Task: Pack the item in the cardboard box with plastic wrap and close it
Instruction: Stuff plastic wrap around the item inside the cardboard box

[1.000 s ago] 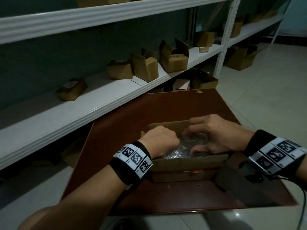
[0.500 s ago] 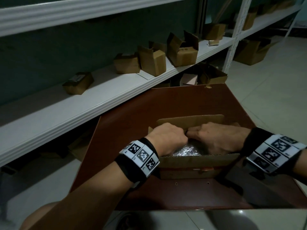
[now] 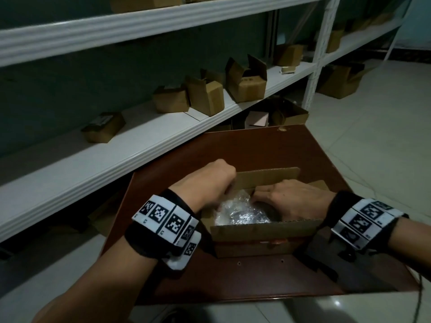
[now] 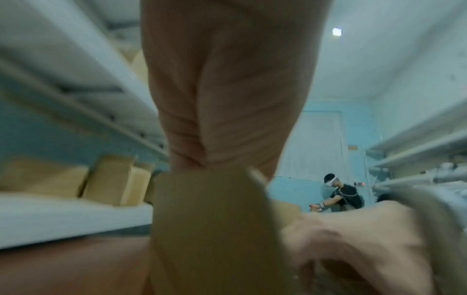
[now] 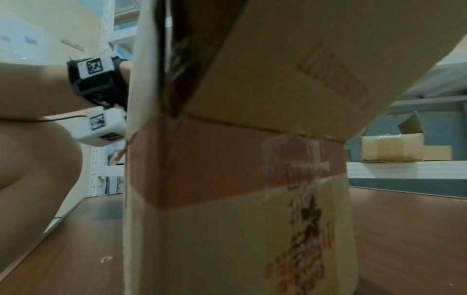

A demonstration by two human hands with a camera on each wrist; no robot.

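An open cardboard box stands on a brown table; its printed side wall fills the right wrist view. Crinkled clear plastic wrap lies inside, and the item under it is hidden. My left hand is at the box's far left corner, where its fingers curl over the left flap. My right hand reaches in from the right, with its fingers curled down onto the wrap and their tips hidden. The far flap stands upright.
A long white shelf runs behind the table and carries several small cardboard boxes. More boxes sit under it. Pale tiled floor lies to the right. Another person works far off in the left wrist view.
My left hand has drawn out of the box to its left flap, uncovering the plastic wrap. The right hand stays in the box. The head view has tilted.
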